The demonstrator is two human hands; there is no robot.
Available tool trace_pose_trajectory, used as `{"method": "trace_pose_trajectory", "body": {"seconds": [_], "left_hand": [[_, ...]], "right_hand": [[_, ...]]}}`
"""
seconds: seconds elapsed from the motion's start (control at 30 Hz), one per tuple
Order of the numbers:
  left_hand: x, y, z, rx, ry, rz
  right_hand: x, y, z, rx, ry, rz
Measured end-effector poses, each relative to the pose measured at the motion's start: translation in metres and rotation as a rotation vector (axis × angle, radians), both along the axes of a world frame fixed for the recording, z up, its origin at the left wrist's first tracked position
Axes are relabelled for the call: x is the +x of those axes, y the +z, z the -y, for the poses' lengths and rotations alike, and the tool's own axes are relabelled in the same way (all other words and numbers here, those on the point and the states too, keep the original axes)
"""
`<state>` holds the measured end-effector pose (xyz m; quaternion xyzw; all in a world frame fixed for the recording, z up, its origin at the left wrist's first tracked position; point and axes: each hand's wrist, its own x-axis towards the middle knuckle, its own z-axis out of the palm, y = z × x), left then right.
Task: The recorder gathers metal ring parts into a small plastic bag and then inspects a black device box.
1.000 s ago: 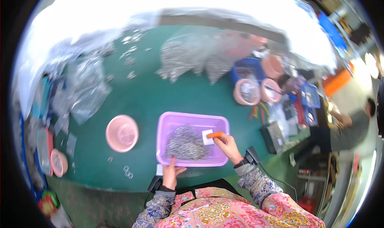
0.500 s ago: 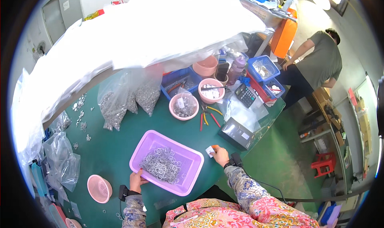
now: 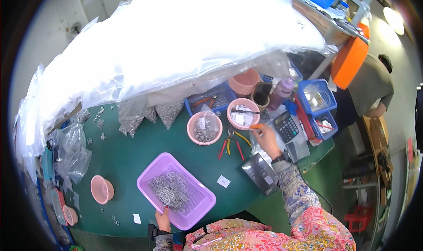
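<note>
A purple plastic basket (image 3: 200, 211) holds a heap of grey metal rings (image 3: 172, 189). My left hand (image 3: 163, 220) grips its near left rim, fingers over the edge. Farther right, my right hand (image 3: 267, 141) is closed on a small orange thing (image 3: 255, 126) whose kind I cannot make out. That hand is beside a pink bowl (image 3: 243, 124) with white paper slips and a dark slim tool across it. A white paper slip (image 3: 223, 181) lies on the table right of the basket, and another white slip (image 3: 137, 219) lies left of my left hand.
Pliers (image 3: 229, 144), a second pink bowl (image 3: 204, 141) with bagged parts, a black box (image 3: 261, 174) and a calculator (image 3: 286, 126) surround my right arm. At left is a small pink bowl (image 3: 102, 189). White plastic sheeting (image 3: 176, 39) overhangs the back; a person (image 3: 368, 83) leans over a far-right bench.
My right hand has moved away from the basket toward the bowl of slips, keeping the orange thing. The white slip it held now lies on the table. My left hand stays on the basket.
</note>
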<state>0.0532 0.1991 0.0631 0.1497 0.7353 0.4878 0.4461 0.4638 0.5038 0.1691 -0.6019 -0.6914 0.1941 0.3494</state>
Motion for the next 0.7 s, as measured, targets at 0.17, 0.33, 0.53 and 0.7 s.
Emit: {"method": "trace_pose_trajectory", "body": {"seconds": [0.17, 0.33, 0.53, 0.7], "left_hand": [[0.034, -0.002, 0.040, -0.100, -0.203, -0.186], [0.056, -0.005, 0.063, -0.024, 0.097, 0.057], [0.055, -0.014, 0.061, -0.077, 0.021, -0.079], [0.063, -0.023, 0.041, -0.051, -0.049, -0.043]], "right_hand": [[-0.028, 0.016, -0.047, 0.165, 0.172, -0.031], [-0.102, 0.162, -0.011, 0.506, 0.668, -0.079], [-0.123, 0.331, -0.042, 0.895, 0.546, -0.068], [-0.171, 0.397, -0.159, 0.558, 0.544, 0.186]]}}
